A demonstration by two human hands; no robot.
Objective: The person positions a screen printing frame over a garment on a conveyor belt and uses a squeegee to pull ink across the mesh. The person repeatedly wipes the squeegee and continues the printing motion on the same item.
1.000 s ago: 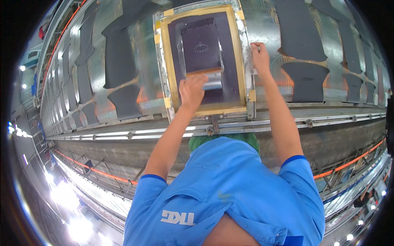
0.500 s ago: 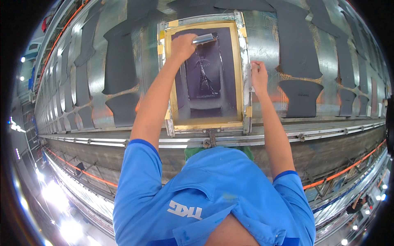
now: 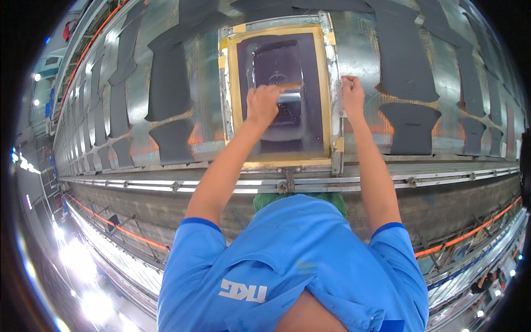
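A screen-printing frame with a yellowish taped inner border lies flat on the metal table in front of me. Its dark purple mesh carries a stencilled figure and a wet streak of ink. My left hand is closed round one end of a squeegee, which has a shiny metal face and a brownish edge. That squeegee rests crosswise on the mesh, around its middle. My right hand is at the frame's right side rail, fingers curled together near it; whether they grip the rail is hard to see.
Dark grey cut fabric pieces lie on the table to the right, with more pieces to the left. A metal rail with bolts runs along the near edge. Orange bars stand behind. Another person is far off at lower right.
My left hand has drawn the squeegee from the far part of the mesh toward me, to about its middle. The right hand stays beside the frame's right rail.
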